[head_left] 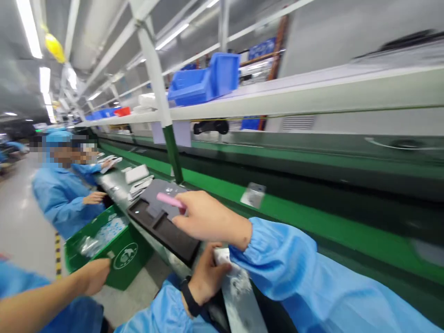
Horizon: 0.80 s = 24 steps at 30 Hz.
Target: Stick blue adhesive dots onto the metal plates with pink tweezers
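My right hand (208, 217) reaches left over a dark tray (176, 238) on the bench. Its index finger is stretched out and seems covered by a pink finger cot (169, 200); a second bit of pink shows beneath it. Nothing is visibly held there. A grey flat piece (163, 196) lies at the tray's far side, below the fingertip. Below my right wrist, my left hand (208, 273) has a black band at the wrist. Its fingers are curled at a whitish, shiny surface (222, 255), blurred and partly hidden, so I cannot tell what it is.
A green bin (130, 259) with clear bags stands left of the bench. A co-worker's forearm (52, 289) reaches in beside it; another person in blue (57, 194) works farther along. A small clear bag (253, 195) lies on the green strip. Blue bins (194, 85) sit on the shelf.
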### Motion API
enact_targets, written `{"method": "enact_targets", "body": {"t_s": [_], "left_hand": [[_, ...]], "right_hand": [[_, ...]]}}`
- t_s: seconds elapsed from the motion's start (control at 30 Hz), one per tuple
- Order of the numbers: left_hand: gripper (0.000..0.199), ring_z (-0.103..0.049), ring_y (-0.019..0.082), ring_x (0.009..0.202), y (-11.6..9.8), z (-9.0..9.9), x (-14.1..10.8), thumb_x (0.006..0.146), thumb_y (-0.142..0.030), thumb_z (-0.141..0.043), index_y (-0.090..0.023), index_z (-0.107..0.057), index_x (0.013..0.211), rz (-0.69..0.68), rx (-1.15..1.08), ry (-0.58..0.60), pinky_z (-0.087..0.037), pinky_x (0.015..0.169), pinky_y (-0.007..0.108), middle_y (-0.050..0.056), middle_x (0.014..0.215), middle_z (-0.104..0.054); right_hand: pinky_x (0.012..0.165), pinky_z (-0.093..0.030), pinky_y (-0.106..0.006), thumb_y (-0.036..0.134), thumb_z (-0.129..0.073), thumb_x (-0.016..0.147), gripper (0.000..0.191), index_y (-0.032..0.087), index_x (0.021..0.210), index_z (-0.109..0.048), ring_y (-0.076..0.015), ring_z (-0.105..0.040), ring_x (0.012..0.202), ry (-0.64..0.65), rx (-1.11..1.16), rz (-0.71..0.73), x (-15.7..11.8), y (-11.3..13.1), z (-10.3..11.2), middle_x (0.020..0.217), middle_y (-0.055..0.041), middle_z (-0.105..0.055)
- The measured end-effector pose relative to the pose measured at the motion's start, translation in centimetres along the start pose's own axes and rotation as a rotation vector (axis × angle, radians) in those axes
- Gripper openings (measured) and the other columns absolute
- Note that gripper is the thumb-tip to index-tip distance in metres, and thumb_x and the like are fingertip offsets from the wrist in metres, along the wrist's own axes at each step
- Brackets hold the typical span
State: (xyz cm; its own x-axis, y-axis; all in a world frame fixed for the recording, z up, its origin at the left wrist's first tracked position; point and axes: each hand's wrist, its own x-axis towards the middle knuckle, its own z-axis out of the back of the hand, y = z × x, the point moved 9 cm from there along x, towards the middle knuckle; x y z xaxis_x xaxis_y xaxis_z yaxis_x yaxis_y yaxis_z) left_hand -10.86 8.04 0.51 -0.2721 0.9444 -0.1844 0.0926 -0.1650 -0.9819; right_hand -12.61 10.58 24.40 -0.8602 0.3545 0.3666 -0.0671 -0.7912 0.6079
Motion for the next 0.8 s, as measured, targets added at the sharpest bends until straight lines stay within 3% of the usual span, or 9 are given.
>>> {"method": "enact_targets", "body": {"t_s": [0.07,0.17,0.27,0.33,0.4,0.53,0.67,0.8], "left_hand": [[0.041,-0.060,0.023,0.089,0.2,0.3,-0.1,0.064,-0.023,-0.066,-0.024,-0.053,0.103,0.001,0.013,0.007,-0.046,0.083,0.034,0.001,0.089,-0.063],[0.038,-0.061,0.021,0.086,0.7,0.4,0.5,0.065,-0.024,-0.066,-0.021,-0.054,0.102,0.013,0.027,0.067,-0.046,0.083,0.033,0.001,0.089,-0.064],[0.040,-0.062,0.021,0.083,0.7,-0.3,1.7,0.066,-0.024,-0.067,-0.020,-0.056,0.104,0.030,0.103,0.118,-0.047,0.079,0.032,0.002,0.087,-0.066],[0.040,-0.063,0.022,0.085,0.3,-1.5,2.4,0.067,-0.023,-0.067,-0.020,-0.058,0.105,0.032,0.146,0.164,-0.048,0.080,0.033,0.002,0.088,-0.067],[0.038,-0.062,0.023,0.091,-0.5,-3.1,3.0,0.066,-0.020,-0.067,-0.020,-0.061,0.104,-0.021,0.199,0.201,-0.047,0.084,0.034,0.004,0.093,-0.067],[0.038,-0.057,0.026,0.106,-2.0,-6.5,3.4,0.069,-0.014,-0.061,-0.020,-0.063,0.106,-0.211,0.445,0.274,-0.040,0.098,0.040,0.008,0.109,-0.062],[0.045,-0.045,0.031,0.122,-1.1,-8.7,2.8,0.070,-0.012,-0.064,-0.021,-0.060,0.114,-0.309,0.788,0.374,-0.033,0.103,0.049,0.013,0.127,-0.054],[0.044,-0.036,0.034,0.129,-0.1,-9.3,2.3,0.069,-0.014,-0.071,-0.023,-0.062,0.111,-0.337,0.989,0.464,-0.027,0.103,0.056,0.011,0.131,-0.054]], "right_hand": [[0.052,-0.035,-0.022,0.023,-0.056,0.071,0.016,0.017,0.079,-0.068,-0.0115,-0.049,0.054,-0.170,0.173,-0.258,-4.0,-6.1,3.2,0.061,0.0014,-0.059],[0.052,-0.038,-0.025,0.038,-0.059,0.069,0.023,0.016,0.067,-0.065,-0.0119,-0.049,0.055,-0.557,0.548,-0.576,-15.1,-14.7,7.7,0.067,-0.0022,-0.061],[0.055,-0.041,-0.027,0.052,-0.069,0.061,0.035,0.017,0.066,-0.067,-0.0134,-0.050,0.059,-0.866,0.529,-0.788,-26.2,-18.6,9.4,0.067,-0.0027,-0.060],[0.048,-0.037,-0.026,0.058,-0.071,0.058,0.044,0.016,0.071,-0.068,-0.0115,-0.044,0.050,-0.872,0.523,-0.941,-30.5,-19.7,7.8,0.053,0.0014,-0.051],[0.044,-0.037,-0.025,0.062,-0.072,0.057,0.049,0.016,0.071,-0.066,-0.0108,-0.044,0.046,-0.815,0.596,-1.039,-32.3,-20.2,5.1,0.049,0.0023,-0.050],[0.050,-0.047,-0.027,0.059,-0.077,0.051,0.049,0.016,0.069,-0.062,-0.0135,-0.057,0.052,-0.766,0.735,-1.086,-32.2,-20.8,1.3,0.059,-0.0023,-0.062],[0.053,-0.052,-0.028,0.052,-0.080,0.053,0.043,0.018,0.068,-0.058,-0.0136,-0.061,0.054,-0.749,0.746,-1.113,-31.5,-21.9,0.2,0.061,-0.0016,-0.065],[0.054,-0.052,-0.027,0.050,-0.078,0.056,0.040,0.017,0.067,-0.059,-0.0128,-0.061,0.054,-0.730,0.692,-1.142,-30.9,-22.6,0.2,0.061,-0.0015,-0.065]]}}
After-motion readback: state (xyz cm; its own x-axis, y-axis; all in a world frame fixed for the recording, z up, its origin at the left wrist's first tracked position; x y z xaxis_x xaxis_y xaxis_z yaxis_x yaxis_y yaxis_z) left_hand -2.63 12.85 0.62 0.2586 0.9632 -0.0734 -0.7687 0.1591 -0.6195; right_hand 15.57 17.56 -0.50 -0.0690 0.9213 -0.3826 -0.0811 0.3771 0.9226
